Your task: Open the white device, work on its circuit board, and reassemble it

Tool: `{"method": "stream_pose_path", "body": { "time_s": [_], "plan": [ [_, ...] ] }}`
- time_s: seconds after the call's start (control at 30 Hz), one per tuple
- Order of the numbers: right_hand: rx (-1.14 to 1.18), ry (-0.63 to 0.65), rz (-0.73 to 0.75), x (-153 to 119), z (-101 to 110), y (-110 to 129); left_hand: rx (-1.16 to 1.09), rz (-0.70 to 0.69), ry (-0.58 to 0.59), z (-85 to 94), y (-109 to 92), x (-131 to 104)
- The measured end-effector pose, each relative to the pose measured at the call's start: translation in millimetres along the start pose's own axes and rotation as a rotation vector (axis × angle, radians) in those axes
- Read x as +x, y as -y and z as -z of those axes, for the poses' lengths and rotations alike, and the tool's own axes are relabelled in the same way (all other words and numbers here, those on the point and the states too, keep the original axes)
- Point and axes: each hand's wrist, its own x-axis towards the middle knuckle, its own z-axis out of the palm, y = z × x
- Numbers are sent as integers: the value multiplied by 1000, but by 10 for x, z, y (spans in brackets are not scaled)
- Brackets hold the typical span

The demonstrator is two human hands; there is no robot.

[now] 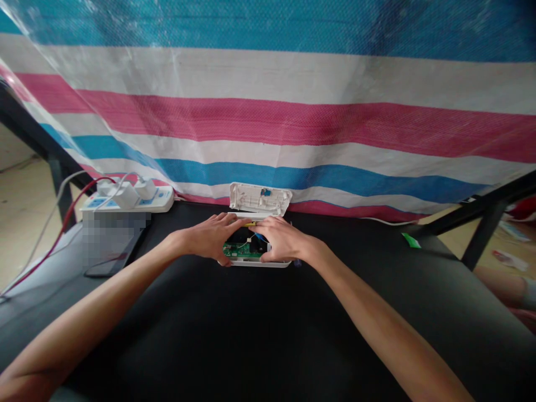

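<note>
An opened white plastic device housing [259, 263] lies on the black tabletop. Inside it are a green circuit board [243, 250], thin wires, a blue part [260, 239] and something yellow along the far edge. My left hand [209, 237] grips the housing's left side, thumb at the near edge and fingers at the far edge. On the opposite side my right hand [287, 237] holds it the same way, its fingertips near the yellow part. Both hands hide the housing's ends. Just behind, a white plastic cover [260, 199] leans with its ribbed inside showing.
A white power strip [163, 200] with plugs and cables sits at the back left, beside a dark flat device [111, 265], partly pixelated. A striped sheet [268, 123] hangs behind the table. At right lies a green packet [411, 240]; another person's limb [500, 287] shows beyond the edge.
</note>
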Motion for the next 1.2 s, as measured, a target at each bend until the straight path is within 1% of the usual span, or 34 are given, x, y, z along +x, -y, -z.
{"method": "stream_pose_path", "body": {
  "time_s": [0.17, 0.37, 0.53, 0.63, 0.73, 0.83, 0.9, 1.07, 1.2],
  "plan": [
    [31, -43, 33, 6, -31, -35, 1, 0, 5, 2, 13, 9],
    [43, -100, 10, -36, -18, -27, -15, 9, 17, 49, -23, 7],
    [78, -96, -28, -60, -84, -63, -1, 6, 0, 29, -8, 16],
    [144, -102, -16, -105, -138, -131, 6, 12, 5, 26, -5, 18],
    [201, -164, 4, -168, -181, -198, 8, 19, 3, 29, -5, 15],
    [211, -217, -51, -206, -208, -226, 6, 16, 0, 19, 8, 18],
    [209, -193, -82, -202, -212, -219, 2, 15, -2, 5, 25, 22],
    [210, -91, -103, -121, -172, -170, -1, 1, -11, -30, 67, 30],
    [207, -67, -91, -64, -128, -159, 9, 3, -5, -28, 69, 29]
  ]
}}
